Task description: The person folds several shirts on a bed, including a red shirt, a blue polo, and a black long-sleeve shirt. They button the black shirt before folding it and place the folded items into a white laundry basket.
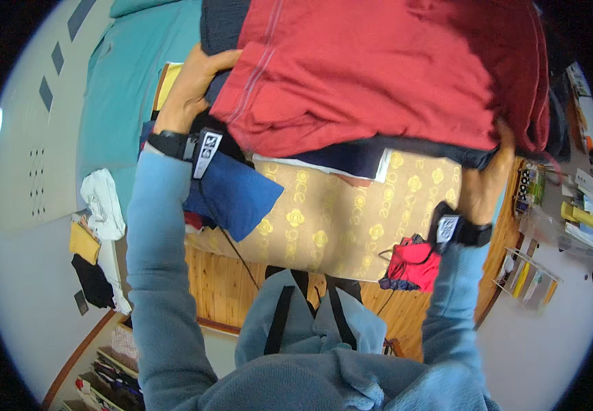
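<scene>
A large red garment (392, 75) with a pale double seam lies spread over dark navy fabric (222, 24) at the far side of the bed. My left hand (190, 92) grips its left side, thumb on the red cloth's edge and the other fingers mostly hidden by dark cloth. At the near right corner my right hand (488, 181) is closed on the red and dark layers, its fingertips partly hidden. Below the red garment, a navy and white cloth (361, 157) shows. A blue folded cloth (236, 195) lies beneath my left wrist.
The mattress (324, 219) has a tan patterned cover. A small red and navy item (411, 266) sits at its near right edge. Teal bedding (121, 89) is at the left, with white, yellow and black clothes hanging beyond. Shelves (533, 274) stand right; wooden floor (221, 288) shows in front.
</scene>
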The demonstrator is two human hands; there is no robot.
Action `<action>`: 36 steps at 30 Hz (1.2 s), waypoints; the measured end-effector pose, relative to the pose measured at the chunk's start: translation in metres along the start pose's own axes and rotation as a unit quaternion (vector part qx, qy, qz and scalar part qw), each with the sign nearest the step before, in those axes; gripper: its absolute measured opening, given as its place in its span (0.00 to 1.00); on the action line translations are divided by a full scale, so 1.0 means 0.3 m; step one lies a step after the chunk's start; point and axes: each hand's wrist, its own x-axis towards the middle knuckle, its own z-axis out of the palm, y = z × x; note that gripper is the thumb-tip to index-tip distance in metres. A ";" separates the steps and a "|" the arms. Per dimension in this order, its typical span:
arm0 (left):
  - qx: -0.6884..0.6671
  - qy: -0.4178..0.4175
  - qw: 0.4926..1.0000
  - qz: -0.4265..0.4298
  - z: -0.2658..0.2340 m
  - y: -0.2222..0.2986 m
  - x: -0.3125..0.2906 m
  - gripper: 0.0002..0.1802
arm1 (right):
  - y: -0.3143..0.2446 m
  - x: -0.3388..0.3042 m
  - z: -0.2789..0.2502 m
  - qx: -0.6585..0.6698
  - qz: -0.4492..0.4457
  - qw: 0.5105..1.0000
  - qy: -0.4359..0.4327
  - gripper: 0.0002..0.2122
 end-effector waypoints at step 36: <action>-0.569 0.243 0.755 -0.217 0.334 -1.243 -0.427 0.22 | 0.119 -0.831 0.748 0.588 0.595 0.548 -0.026 0.31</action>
